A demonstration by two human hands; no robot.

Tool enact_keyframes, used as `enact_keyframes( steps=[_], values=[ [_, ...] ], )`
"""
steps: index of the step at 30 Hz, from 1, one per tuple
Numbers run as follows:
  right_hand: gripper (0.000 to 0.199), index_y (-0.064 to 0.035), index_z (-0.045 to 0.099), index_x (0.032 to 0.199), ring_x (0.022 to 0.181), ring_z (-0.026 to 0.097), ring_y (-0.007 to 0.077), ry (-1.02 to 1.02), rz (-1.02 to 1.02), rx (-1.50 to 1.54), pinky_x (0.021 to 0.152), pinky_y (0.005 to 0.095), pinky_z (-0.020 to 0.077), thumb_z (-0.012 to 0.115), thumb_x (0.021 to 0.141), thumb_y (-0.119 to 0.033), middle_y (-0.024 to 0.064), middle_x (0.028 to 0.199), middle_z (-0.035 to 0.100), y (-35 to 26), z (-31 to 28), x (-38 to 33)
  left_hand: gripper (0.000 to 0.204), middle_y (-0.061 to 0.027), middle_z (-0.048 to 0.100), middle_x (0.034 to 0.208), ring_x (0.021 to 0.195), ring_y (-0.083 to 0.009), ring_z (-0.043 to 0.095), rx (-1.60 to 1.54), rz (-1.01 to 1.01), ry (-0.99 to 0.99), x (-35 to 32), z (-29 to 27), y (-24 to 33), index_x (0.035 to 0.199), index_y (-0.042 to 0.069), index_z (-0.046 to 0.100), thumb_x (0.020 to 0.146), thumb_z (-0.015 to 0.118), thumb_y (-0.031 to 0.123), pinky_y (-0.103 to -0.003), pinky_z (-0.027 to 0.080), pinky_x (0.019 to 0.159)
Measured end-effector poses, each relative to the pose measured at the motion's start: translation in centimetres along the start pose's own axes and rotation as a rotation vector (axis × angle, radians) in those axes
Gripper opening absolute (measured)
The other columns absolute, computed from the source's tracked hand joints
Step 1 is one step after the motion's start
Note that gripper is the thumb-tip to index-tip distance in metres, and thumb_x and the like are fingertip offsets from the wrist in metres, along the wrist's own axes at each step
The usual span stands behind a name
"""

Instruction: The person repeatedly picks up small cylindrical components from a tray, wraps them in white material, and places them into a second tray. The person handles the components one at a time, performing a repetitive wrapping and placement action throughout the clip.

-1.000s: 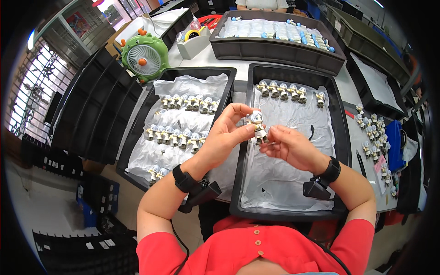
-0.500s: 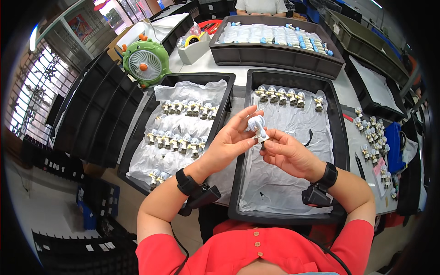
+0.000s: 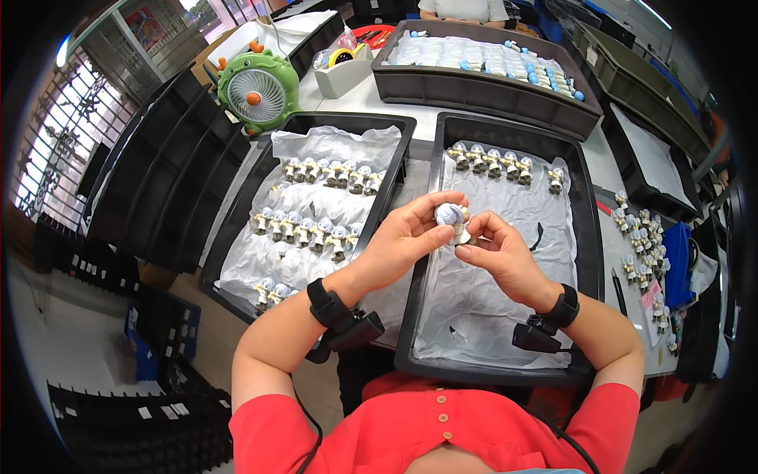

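Observation:
Between both hands I hold a small figurine [image 3: 451, 215] with pale blue-white hair and a white body, above the paper-lined black tray [image 3: 588, 276] on the right. The fingers of my left hand [image 3: 418, 231] close around its head. At its lower body, my right hand [image 3: 497, 251] pinches with thumb and fingertips, which partly hide it. Beyond my hands, a row of similar figurines [image 3: 493, 163] stands at the tray's far end, one set apart to the right. In the left black tray [image 3: 399, 154], more figurines [image 3: 304, 231] stand in rows on white paper.
A loose cluster of figurines [image 3: 643, 241] stands on the table at right, near a blue bin [image 3: 677, 265] and a black pen-like tool [image 3: 618, 292]. At the back are a green fan [image 3: 257, 91] and a large grey tray [image 3: 474, 91]; a person [image 3: 464, 9] sits behind it.
The figurine has turned in my fingers, so its rounded head now faces up toward me. My hands have shifted slightly, and the whole view has moved a little.

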State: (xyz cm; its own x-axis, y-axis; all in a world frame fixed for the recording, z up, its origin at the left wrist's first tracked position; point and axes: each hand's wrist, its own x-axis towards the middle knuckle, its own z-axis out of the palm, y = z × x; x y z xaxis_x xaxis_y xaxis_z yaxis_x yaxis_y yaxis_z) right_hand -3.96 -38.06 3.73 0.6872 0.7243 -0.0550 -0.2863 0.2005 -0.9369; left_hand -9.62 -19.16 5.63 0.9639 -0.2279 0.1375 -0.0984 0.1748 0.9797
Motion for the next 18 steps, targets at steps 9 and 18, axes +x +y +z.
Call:
enact_keyframes(
  steps=[9, 18],
  values=[
    [0.024, -0.0034, 0.051, 0.106, 0.089, 0.058, 0.0113, -0.021, 0.074, 0.132, 0.079, 0.0246, 0.0471, 0.058, 0.09, -0.02, 0.0056, 0.102, 0.057, -0.02, -0.16, 0.12, 0.045, -0.0109, 0.052, 0.124, 0.112, -0.0177, 0.053, -0.4, -0.138, 0.088, 0.26, -0.68, -0.59, 0.129, 0.005, 0.039, 0.09, 0.056, 0.019, -0.033, 0.043, 0.094],
    [0.027, -0.0022, 0.05, 0.107, 0.091, 0.06, 0.0154, -0.044, 0.166, 0.266, 0.083, 0.0266, 0.0493, 0.052, 0.093, -0.024, 0.0071, 0.104, 0.058, -0.34, -0.24, 0.34, 0.041, -0.0131, 0.05, 0.125, 0.114, -0.0202, 0.052, -0.426, -0.139, 0.111, 0.28, -0.65, -0.53, 0.127, 0.005, 0.039, 0.091, 0.054, 0.017, -0.034, 0.042, 0.095]
  ],
)
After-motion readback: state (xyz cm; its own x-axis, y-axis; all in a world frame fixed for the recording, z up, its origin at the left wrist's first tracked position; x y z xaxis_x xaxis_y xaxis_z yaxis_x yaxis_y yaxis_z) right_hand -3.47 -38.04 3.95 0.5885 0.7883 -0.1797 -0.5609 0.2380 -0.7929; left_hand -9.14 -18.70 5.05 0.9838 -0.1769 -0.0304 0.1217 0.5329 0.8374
